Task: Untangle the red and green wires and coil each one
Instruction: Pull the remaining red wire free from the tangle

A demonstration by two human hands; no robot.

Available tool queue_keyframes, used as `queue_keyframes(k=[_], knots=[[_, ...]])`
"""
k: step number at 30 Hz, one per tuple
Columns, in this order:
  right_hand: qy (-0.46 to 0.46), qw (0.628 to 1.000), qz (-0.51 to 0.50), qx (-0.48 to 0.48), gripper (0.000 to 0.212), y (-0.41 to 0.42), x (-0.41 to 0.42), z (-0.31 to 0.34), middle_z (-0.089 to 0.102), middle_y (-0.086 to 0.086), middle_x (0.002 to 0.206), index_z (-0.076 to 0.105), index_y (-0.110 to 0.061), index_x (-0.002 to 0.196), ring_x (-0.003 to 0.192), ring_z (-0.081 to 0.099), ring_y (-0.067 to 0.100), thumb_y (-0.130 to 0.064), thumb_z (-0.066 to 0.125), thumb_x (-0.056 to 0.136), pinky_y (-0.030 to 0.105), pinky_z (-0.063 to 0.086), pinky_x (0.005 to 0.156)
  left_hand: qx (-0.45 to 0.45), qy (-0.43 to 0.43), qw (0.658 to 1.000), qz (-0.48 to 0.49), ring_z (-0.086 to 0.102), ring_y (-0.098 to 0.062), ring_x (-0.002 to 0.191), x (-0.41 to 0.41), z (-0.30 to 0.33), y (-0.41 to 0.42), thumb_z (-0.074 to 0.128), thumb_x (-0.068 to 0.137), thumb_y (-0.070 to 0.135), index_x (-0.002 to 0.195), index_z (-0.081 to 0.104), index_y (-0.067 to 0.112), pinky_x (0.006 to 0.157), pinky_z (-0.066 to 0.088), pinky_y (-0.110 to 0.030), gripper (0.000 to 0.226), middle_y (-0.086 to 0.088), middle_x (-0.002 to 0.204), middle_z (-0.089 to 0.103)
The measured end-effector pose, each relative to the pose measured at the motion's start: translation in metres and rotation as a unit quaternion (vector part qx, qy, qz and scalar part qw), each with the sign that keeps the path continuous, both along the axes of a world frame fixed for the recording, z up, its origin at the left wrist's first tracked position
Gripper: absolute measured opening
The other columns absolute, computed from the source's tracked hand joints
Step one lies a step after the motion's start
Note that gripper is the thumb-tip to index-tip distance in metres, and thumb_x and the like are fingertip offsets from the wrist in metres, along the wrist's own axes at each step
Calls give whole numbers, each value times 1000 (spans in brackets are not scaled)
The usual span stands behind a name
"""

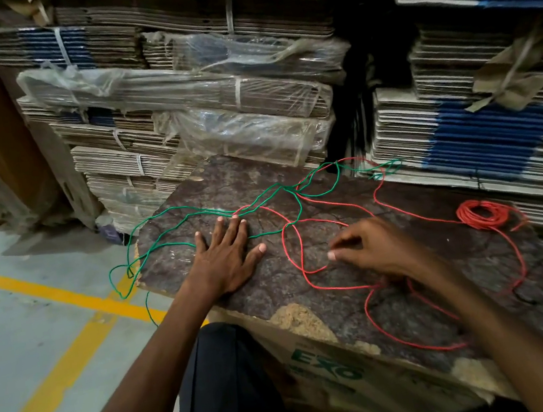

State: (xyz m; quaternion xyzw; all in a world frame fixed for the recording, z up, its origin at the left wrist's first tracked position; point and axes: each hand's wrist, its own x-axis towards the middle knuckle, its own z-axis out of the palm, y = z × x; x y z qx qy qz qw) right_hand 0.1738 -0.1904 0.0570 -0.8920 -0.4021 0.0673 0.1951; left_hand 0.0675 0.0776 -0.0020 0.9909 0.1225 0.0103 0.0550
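Red wire (334, 289) partly coiled at the board's (192, 195) right edge, rest crossed with green wire (175, 218) mid-board, green uncoiled; left hand (226, 256) flat on green, right hand (370, 248) blurred, grip unclear.

The scene is dim and warm-toned, lit softly from above, with the concrete floor (39, 340) at 8 o'clock the brightest area. Deep shadow fills the gap between the cardboard stacks (182, 114) at 1 o'clock. The right hand (372, 248) is smeared by motion blur, while the left hand (225, 257) stays sharp. Wide-angle distortion bends and softens the edges, and plastic wrap (246, 129) shows faint glare.
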Motion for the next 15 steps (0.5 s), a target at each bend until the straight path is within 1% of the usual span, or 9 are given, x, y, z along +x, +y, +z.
queue_keyframes(k=[1, 3, 4, 6, 8, 10, 12, 13, 15], knots=[[-13, 999, -22, 30, 31, 8, 3, 0, 75, -9, 90, 75, -30, 94, 84, 68, 6, -53, 64, 77, 34, 54, 76, 0, 0, 1000, -1, -7, -23, 150, 0, 0, 0, -13, 70, 77, 155, 5, 19, 116, 4, -62, 105, 2, 164, -2], [-54, 994, -68, 63, 21, 24, 11, 0, 75, -4, 98, 75, -25, 98, 92, 68, 15, -37, 70, 81, 34, 53, 80, 0, 2, 1000, -4, -8, -22, 150, -2, 0, 0, -13, 69, 77, 155, 4, 19, 116, 3, -61, 105, 2, 164, -2], [-70, 992, -86, 59, 24, 31, 15, -1, 73, -2, 105, 74, -24, 104, 98, 67, 19, -33, 71, 81, 33, 51, 82, -1, 4, 1000, -5, -9, -22, 150, -2, 0, 0, -13, 69, 77, 155, 3, 19, 116, 2, -61, 105, 2, 164, -3], [-78, 991, -102, 23, 36, 45, 23, -4, 69, 2, 117, 69, -25, 116, 110, 63, 24, -34, 71, 82, 33, 50, 89, -6, 9, 1000, -7, -10, -22, 150, -2, 1, 1, -13, 68, 78, 155, 3, 19, 115, 0, -61, 106, 1, 164, -4], [-70, 993, -89, -10, 40, 57, 27, -8, 68, 2, 120, 66, -29, 122, 113, 62, 25, -36, 69, 83, 33, 50, 89, -9, 9, 1000, -9, -11, -21, 150, -2, 0, 2, -13, 68, 79, 155, 2, 19, 115, 0, -60, 107, 1, 164, -4], [-85, 992, -85, -40, 34, 63, 25, -11, 70, 0, 114, 67, -35, 118, 109, 63, 24, -38, 67, 84, 32, 49, 81, -9, 5, 1000, -10, -11, -20, 150, -1, -1, 3, -18, 64, 85, 155, 2, 19, 115, -1, -60, 114, 2, 164, -4], [-103, 988, -104, -45, 24, 62, 24, -13, 72, 0, 108, 72, -34, 107, 104, 65, 26, -37, 66, 84, 32, 49, 76, -9, 4, 1000, -10, -11, -20, 150, -1, -2, 3, -27, 57, 87, 155, 2, 19, 115, -1, -60, 123, 3, 164, -4], [-107, 986, -120, -49, 20, 59, 25, -13, 73, 2, 105, 73, -31, 102, 102, 66, 28, -35, 66, 84, 32, 49, 75, -10, 4, 1000, -9, -10, -19, 150, -1, -2, 3, -28, 56, 86, 155, 2, 19, 115, -1, -60, 124, 3, 164, -3], [-111, 979, -156, -64, 19, 47, 27, -13, 74, 7, 100, 74, -28, 95, 98, 67, 31, -30, 64, 79, 33, 50, 74, -13, 2, 1000, -9, -10, -19, 150, -1, -3, 4, -20, 62, 87, 155, 2, 19, 116, -1, -60, 117, 3, 164, -3]])
